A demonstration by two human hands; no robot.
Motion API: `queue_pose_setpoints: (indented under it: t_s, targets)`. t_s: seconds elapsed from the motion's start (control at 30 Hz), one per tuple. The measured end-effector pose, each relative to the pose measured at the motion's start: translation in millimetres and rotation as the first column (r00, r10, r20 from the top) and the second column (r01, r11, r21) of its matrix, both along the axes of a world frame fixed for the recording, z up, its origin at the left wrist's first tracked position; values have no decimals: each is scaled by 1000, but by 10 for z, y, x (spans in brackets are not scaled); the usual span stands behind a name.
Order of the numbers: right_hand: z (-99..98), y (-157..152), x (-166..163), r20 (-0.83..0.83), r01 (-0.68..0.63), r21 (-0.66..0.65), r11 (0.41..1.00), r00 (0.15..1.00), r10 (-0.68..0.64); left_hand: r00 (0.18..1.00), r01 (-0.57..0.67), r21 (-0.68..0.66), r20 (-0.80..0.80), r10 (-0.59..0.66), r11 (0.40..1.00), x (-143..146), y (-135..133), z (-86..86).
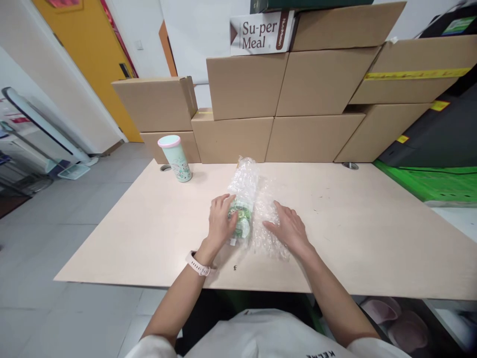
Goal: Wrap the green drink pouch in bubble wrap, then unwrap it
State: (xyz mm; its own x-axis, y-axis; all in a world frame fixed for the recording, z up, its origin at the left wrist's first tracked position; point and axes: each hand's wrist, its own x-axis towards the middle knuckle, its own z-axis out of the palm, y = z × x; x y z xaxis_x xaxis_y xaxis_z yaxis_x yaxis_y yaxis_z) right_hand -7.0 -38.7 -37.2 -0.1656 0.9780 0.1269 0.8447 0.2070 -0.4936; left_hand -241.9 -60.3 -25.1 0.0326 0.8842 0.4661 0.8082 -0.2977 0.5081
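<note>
A green-and-white printed packet (243, 222), of a kind I cannot make out, lies on the table with clear bubble wrap (244, 179) over its far part. More bubble wrap (265, 241) spreads flat along its right side. My left hand (220, 219) rests at the packet's left edge, thumb and fingers apart and touching it. Over the right part of the wrap is my right hand (288, 227), open, with its thumb pointing toward the packet. The undersides of both hands are hidden.
A mint tumbler (177, 161) with a pink rim stands at the table's (357, 233) back left. Stacked cardboard boxes (234, 141) line the back edge, with a white "Su-per Meal" box (261, 34) on top. A green crate (439, 186) is at the right.
</note>
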Motion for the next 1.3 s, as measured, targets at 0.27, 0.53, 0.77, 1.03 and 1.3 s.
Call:
queue_pose_setpoints:
  t_s: [0.27,0.53,0.77,1.03,1.3]
  targets:
    - [84,50,-105,-488,-195,129,972,841,234,979,179,-281,-48,-200,943,141,-105,-32]
    - [711,70,307,-510,50,362,931,847,153,674,-57,-338,681,286,939,-366,64,189]
    - [955,-3,396,-402,10,386,922,902,158,996,53,83,70,-58,995,-16,-46,69]
    - [1053,-111,350,-358,-30,481,876,906,228,964,42,-273,-242,-111,961,132,-77,-129]
    - [1065,-106,485,-323,-4,526,851,924,204,980,67,-283,199,-9,957,-89,-35,38]
